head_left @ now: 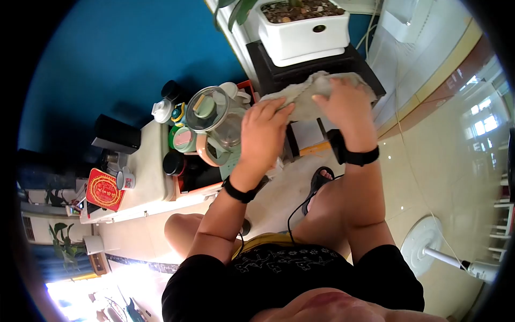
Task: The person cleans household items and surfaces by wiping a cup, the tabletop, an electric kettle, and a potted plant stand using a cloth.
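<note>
A crumpled pale grey cloth (306, 99) lies across the front part of a black stand (263, 67), just before a white planter. My right hand (348, 110) rests palm down on the right part of the cloth, its thumb held away from the fingers. At the cloth's left end, my left hand (263, 131) touches it with extended, slightly bent fingers. Its palm and the undersides of its fingers are hidden. Each wrist wears a black band.
The white planter (303, 35) stands on the back of the stand. To the left, a glass pitcher (228, 131), jars and cups crowd a cabinet (153, 155), with a black speaker (118, 134) beyond. A white fan base (421, 244) and a cable are on the floor at right.
</note>
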A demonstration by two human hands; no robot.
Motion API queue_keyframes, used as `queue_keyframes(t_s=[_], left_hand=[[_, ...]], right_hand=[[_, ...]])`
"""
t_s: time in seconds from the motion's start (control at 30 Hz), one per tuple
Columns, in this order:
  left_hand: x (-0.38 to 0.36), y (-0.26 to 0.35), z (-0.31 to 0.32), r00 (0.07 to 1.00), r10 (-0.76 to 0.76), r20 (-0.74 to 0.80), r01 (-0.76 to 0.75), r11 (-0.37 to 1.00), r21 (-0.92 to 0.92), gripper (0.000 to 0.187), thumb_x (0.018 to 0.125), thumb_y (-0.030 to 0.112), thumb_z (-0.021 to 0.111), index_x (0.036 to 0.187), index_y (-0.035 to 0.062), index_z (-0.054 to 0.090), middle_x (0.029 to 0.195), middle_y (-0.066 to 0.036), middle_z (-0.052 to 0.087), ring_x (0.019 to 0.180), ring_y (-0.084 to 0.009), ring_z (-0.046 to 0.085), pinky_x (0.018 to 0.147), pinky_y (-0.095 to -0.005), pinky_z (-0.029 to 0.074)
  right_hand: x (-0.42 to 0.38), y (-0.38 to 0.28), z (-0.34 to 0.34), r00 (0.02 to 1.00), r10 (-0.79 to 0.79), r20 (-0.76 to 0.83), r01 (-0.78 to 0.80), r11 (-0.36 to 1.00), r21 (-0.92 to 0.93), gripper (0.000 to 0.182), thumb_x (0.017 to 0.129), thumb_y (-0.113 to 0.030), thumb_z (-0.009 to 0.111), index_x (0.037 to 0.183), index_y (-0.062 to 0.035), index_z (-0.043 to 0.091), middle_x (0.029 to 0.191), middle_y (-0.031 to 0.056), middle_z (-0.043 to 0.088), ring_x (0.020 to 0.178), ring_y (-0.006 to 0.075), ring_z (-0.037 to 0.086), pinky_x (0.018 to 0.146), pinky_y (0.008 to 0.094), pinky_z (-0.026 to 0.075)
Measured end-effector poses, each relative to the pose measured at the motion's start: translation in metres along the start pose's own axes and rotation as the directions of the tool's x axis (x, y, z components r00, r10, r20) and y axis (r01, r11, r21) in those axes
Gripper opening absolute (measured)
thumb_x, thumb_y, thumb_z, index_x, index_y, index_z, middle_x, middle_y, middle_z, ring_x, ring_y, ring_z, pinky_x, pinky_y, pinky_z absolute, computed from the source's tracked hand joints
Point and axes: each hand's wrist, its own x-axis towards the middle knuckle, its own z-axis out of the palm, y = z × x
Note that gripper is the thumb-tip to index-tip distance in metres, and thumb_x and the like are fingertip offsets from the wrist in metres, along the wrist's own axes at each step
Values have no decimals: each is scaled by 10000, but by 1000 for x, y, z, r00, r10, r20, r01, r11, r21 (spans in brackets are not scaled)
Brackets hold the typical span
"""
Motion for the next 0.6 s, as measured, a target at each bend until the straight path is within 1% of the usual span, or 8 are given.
queue_keyframes(t_s=[0.13,0.2,0.23,0.37,0.43,0.47,0.53,0.6], left_hand=[[-4,2,-5,999,-37,-14,37,999,21,338,806,11,626,1121,103,707,1209,-53,651,1167,-292,555,980,-426,439],[-3,1,-4,999,-36,-20,36,999,8,319,802,3,622,1096,89,713,1167,-65,669,1150,-299,571,968,-426,446],[-2,2,-3,999,-34,-21,34,999,11,319,802,3,622,1096,89,713,1167,-65,669,1150,-299,571,968,-426,446],[5,7,-5,999,-29,-22,30,998,62,284,772,-9,617,1025,71,721,1098,-73,687,1092,-301,602,936,-423,463],[6,9,-5,999,-13,-29,15,996,85,272,758,-15,614,992,66,724,1071,-76,693,1058,-302,617,910,-418,477],[6,8,-4,1000,-6,-25,8,997,80,259,752,-14,604,969,63,722,1043,-81,698,995,-314,632,862,-415,490],[6,8,-9,1000,1,-22,1,997,82,247,747,-12,594,945,60,721,1014,-86,702,931,-325,648,815,-412,504],[8,12,-17,993,-45,112,26,985,169,230,744,18,592,925,85,716,973,-61,706,878,-276,672,812,-371,500]], right_hand=[[-16,-26,0,993,-104,-57,100,992,-80,356,881,-340,630,1108,-67,646,1104,176,653,989,380,644,879,477,490],[-20,-33,8,954,-224,-199,238,970,48,153,817,-206,646,875,-71,688,773,118,655,721,293,664,672,410,493],[-22,-37,9,892,-278,-357,302,953,12,37,748,-130,652,744,-93,657,631,79,604,581,257,630,531,356,461],[-25,-38,-1,857,-337,-390,397,914,80,28,706,-117,672,693,-103,651,609,84,592,580,257,626,487,359,442],[-26,-36,-10,923,-327,-202,357,925,130,90,770,-154,677,762,-64,673,693,128,649,692,337,654,621,422,518],[-25,-36,-14,921,-331,-204,361,923,135,90,770,-154,677,762,-64,673,693,128,649,692,337,654,621,422,518],[-26,-39,-19,952,-300,-64,304,950,75,114,754,-174,705,750,-62,686,704,140,654,713,332,657,640,420,520],[-30,-41,-21,944,-320,-85,327,941,84,139,763,-184,704,731,-51,683,709,148,654,721,333,659,649,420,521]])
